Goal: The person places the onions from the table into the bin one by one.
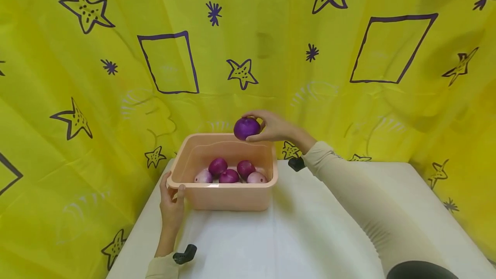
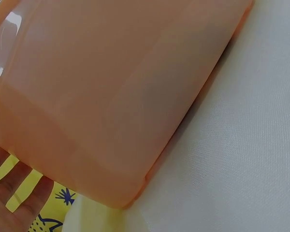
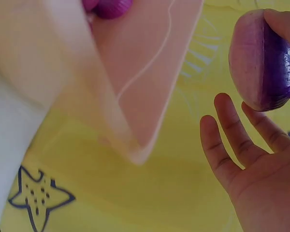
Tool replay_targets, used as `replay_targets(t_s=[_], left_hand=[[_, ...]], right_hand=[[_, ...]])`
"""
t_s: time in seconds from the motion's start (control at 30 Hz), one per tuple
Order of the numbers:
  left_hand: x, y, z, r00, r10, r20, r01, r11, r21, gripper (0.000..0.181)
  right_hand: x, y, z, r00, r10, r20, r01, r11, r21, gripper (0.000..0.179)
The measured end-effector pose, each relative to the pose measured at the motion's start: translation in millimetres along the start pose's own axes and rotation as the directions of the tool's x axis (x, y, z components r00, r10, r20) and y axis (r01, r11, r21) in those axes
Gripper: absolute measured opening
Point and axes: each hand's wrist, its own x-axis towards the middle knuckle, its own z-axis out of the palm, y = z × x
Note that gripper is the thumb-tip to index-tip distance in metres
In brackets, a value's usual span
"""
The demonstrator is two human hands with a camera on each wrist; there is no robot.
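My right hand [image 1: 273,126] pinches a purple onion [image 1: 246,128] between thumb and fingers, above the back right of a peach plastic tub [image 1: 232,197]. In the right wrist view this onion [image 3: 261,60] shows one pale pink side and one glossy dark purple side; the other fingers of that hand [image 3: 261,179] are spread below it. My left hand [image 1: 172,203] grips the tub's front left corner at the rim, thumb in front. Several more onions lie inside the tub, among them a dark purple one [image 1: 218,166] and a pale pink one [image 1: 257,178].
The tub stands on a white-covered table [image 1: 310,227], toward its back left. Close behind and on both sides hangs a yellow curtain [image 1: 271,25] printed with stars and frames. Black straps with small mounts [image 1: 185,254] sit at the wrists.
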Motion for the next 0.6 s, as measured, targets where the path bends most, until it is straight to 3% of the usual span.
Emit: replay_targets(t_s=[0.23, 0.4, 0.6], left_hand=[[0.0, 0.8, -0.6, 1.0, 0.004, 0.004, -0.004, 1.0, -0.002, 0.062], [-1.3, 7.4, -1.1, 1.0, -0.018, 0.018, 0.018, 1.0, -0.007, 0.062], [-1.2, 2.5, -1.6, 1.0, 0.0, 0.009, 0.0, 1.0, -0.018, 0.062]], right_hand=[[17.3, -5.5, 19.9, 1.0, -0.003, 0.006, 0.002, 0.998, 0.06, 0.072], [21.6, -7.0, 29.4, 1.0, 0.021, 0.008, -0.021, 0.997, 0.069, 0.07], [23.9, -6.5, 36.7, 1.0, 0.011, 0.018, -0.012, 0.997, 0.083, 0.069]])
